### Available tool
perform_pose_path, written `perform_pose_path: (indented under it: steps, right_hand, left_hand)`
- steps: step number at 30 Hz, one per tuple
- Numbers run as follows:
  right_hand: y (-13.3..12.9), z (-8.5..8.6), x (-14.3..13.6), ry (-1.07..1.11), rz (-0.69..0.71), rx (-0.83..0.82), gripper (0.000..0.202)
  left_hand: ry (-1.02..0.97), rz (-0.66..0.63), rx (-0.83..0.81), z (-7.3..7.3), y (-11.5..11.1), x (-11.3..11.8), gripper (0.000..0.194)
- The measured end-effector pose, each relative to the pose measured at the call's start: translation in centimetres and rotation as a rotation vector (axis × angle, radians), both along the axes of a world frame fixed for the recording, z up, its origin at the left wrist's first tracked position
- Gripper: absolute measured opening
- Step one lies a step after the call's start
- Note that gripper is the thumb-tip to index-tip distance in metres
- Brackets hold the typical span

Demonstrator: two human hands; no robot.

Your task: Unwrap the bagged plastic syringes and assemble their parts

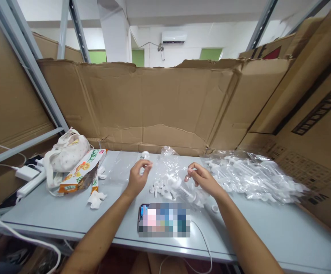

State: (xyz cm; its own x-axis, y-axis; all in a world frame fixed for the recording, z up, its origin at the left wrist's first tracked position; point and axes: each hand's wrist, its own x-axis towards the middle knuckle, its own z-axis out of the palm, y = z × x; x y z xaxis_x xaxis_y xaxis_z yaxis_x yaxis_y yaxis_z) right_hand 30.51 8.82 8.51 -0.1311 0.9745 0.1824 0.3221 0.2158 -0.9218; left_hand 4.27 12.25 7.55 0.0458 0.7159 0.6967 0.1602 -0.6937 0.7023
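My left hand (139,175) is raised over the grey table (116,228), thumb and forefinger pinched together; whatever they may hold is too small to make out. To its right, my right hand (199,176) is at the edge of a clear plastic bag (169,167), its fingertips curled together on what looks like clear film. Between the hands lie a white, ribbed plastic bottle-like piece (185,191) and several small white parts (159,188). A round white piece (145,155) sits behind my left hand. A white ring (214,209) lies near my right wrist.
A phone (164,220) with a white cable is at the front edge. Clear bags of white parts (253,177) cover the right side. At left are a snack box (84,171), crumpled tissue (97,199), a white cloth bag (70,152) and a power strip (32,185). Cardboard (159,102) walls the back.
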Motion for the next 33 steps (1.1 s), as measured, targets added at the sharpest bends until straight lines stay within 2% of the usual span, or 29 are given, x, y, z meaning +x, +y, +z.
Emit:
perform_pose_path:
  steps: [2,4,6,8,10,11,13,14,17,20,22,24,26,29,33]
  right_hand:
    - [-0.1,0.0,-0.1,0.000,0.003,-0.003,0.027]
    - [-0.2,0.1,-0.2,-0.002,0.006,0.001,0.027]
    - [-0.4,0.3,-0.4,-0.009,0.005,0.004,0.028]
    - [-0.5,0.3,-0.4,-0.014,-0.001,0.009,0.027]
    - [-0.5,0.3,-0.4,-0.016,-0.006,0.018,0.027]
    - [-0.5,0.2,-0.4,-0.020,-0.006,0.022,0.026]
    - [-0.5,0.1,-0.4,-0.039,0.006,0.022,0.024]
    - [-0.6,0.1,-0.4,-0.051,0.015,0.019,0.024]
    - [-0.7,0.1,-0.7,-0.085,0.025,0.008,0.022]
    - [-0.9,0.2,-1.0,-0.122,0.021,0.003,0.021]
    - [-1.1,0.2,-1.0,-0.147,0.024,0.005,0.021]
    - [-1.2,0.3,-1.0,-0.172,0.032,0.015,0.021]
    - [-1.2,0.2,-1.0,-0.197,0.049,0.032,0.021]
    - [-1.3,0.3,-1.0,-0.228,0.074,0.060,0.022]
    - [-1.7,0.6,-1.3,-0.256,0.087,0.099,0.021]
  left_hand:
    - [-0.206,-0.033,-0.247,-0.1,0.4,0.1,0.018]
    - [-0.321,-0.091,-0.440,-0.3,0.9,0.1,0.022]
    - [-0.327,-0.054,-0.465,-0.5,1.2,0.1,0.021]
    - [-0.250,0.116,-0.270,-0.5,0.9,-0.2,0.016]
    - [-0.092,0.273,0.083,-0.3,0.2,-0.4,0.011]
    - [0.017,0.299,0.264,-0.1,-0.4,-0.5,0.008]
    - [0.278,0.217,0.534,0.4,-1.5,-0.4,0.012]
    - [0.409,0.159,0.600,0.6,-2.0,-0.2,0.018]
    - [0.670,0.096,0.647,1.0,-2.9,0.7,0.028]
    - [0.734,0.235,0.524,1.0,-2.8,1.3,0.032]
    - [0.711,0.343,0.352,1.0,-2.5,1.3,0.035]
    - [0.664,0.349,0.160,1.1,-2.1,1.0,0.033]
    - [0.603,0.242,-0.023,1.4,-1.7,0.6,0.026]
    - [0.490,0.012,-0.249,2.2,-1.5,-0.1,0.016]
    - [0.255,-0.392,-0.498,3.6,-1.8,-0.8,0.015]
